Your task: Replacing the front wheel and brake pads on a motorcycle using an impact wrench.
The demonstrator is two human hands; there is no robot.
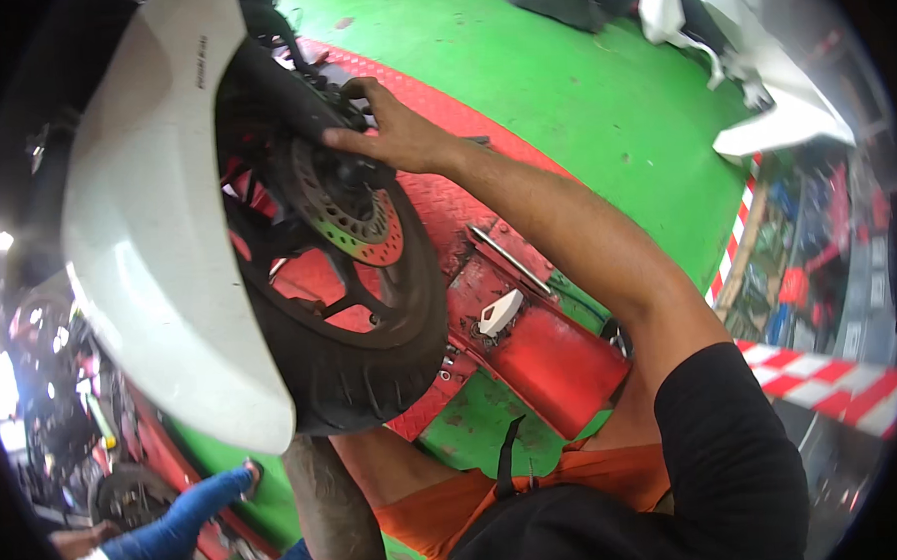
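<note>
- Motorcycle wheel (372,368): black tyre, left of centre, by a red platform (425,196); perforated brake disc (362,242) facing the person's right side.
- Another person's leg (169,517), far lower left: blue trousers; upper body largely cut off by the dark rim.
- White fender (151,233): screens much of the wheel's left side; upper end cut off.
- Left forearm (333,505): runs up behind fender and tyre; the left hand is concealed, its state cannot be told.
- Right hand (382,133): thumb and fingers parted, cupped about the lower fork leg (296,101) beside the disc; firmness of hold indeterminable, parts beneath the palm obscured.
- Red tray-shaped section (557,360): white angular piece (498,314) near its left edge, on grimy metal; metal rod (508,257) just beyond.
- White bodywork (786,110), upper right, on the far side of the green floor (602,123).
- Storage bay (745,257), behind red-and-white tape (824,389): red, blue and greenish contents, too blurred to identify.
</note>
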